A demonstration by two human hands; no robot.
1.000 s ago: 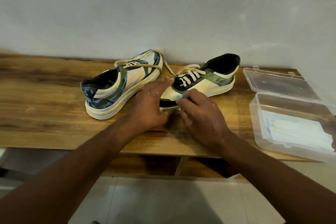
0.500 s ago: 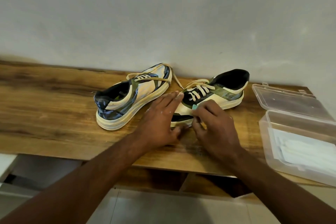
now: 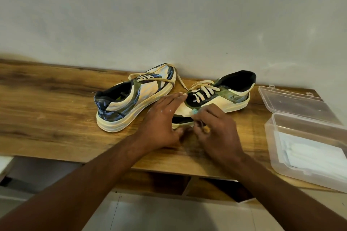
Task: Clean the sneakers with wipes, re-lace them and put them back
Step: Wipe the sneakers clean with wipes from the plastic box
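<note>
Two cream, green and blue sneakers stand on the wooden table. The left sneaker points away with loose laces. The right sneaker has its toe toward me. My left hand lies over that toe, fingers stretched on top and thumb beneath, holding it. My right hand is curled at the toe's right side, and its fingertips pinch a small pale teal wipe against the shoe. The front of the toe is hidden by both hands.
An open clear plastic box with white wipes inside sits at the table's right end, its lid folded back. A grey wall runs close behind the sneakers. Below the table edge is a pale floor.
My right hand's fingers have curled tighter and shifted a little along the side of the toe. The left hand stays on the toe. The view has tilted slightly.
</note>
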